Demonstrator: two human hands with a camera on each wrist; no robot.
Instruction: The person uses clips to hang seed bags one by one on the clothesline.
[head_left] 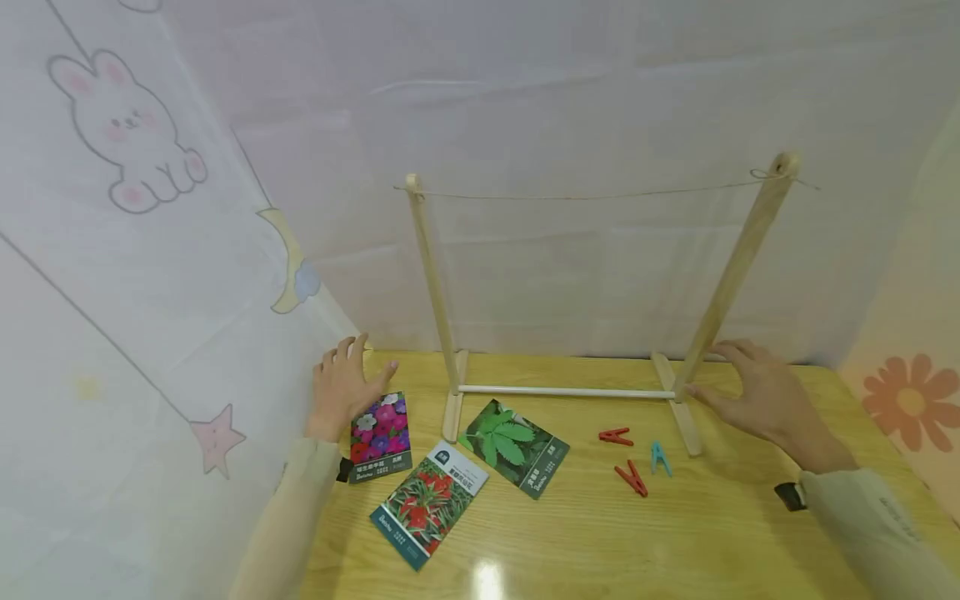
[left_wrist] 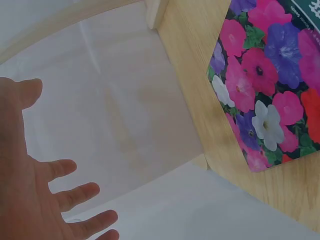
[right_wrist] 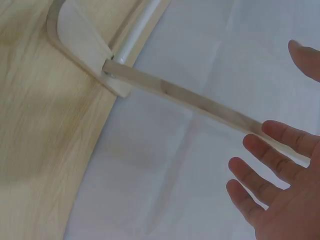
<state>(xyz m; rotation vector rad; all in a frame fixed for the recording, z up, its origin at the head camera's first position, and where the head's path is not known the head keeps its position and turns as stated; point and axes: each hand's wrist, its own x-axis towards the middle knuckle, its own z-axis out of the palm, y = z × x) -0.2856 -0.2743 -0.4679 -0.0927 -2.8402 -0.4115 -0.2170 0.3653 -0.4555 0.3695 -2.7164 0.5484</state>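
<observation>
The wooden frame (head_left: 443,333) stands at the far side of the table (head_left: 570,542), between the two hands. Its long axis, marked by the white crossbar (head_left: 566,392), runs from left to right across the view. The right hand (head_left: 768,404) is the nearer of the two: it is positioned just beside the outer face of the right post (head_left: 735,277), low down, with the post lying to the left of the thumb and fingertips. Contact between fingertips and post cannot be confirmed. The left hand (head_left: 341,387) is set further off, to the left of the left post (head_left: 431,271), with a clear gap between; in the head view it overlaps a corner of the petunia packet (head_left: 384,437). Both hands are spread, fingers extended and thumbs apart, and have hold of nothing.

Count of items:
- Frame: one, comprising two posts, one crossbar, one string (head_left: 555,197) tied across the tops, and two feet; the left foot (head_left: 453,417) and right foot (head_left: 684,421) run front to back.
- Packets: three. The petunia packet lies nearly front to back; the red-flower packet (head_left: 429,504) and the green-leaf packet (head_left: 516,446) lie obliquely.
- Clips: three. Two are red, the far red clip (head_left: 616,436) and the near red clip (head_left: 632,478); one is a blue clip (head_left: 661,458), near the right foot. All three lie nearer the right hand.
</observation>
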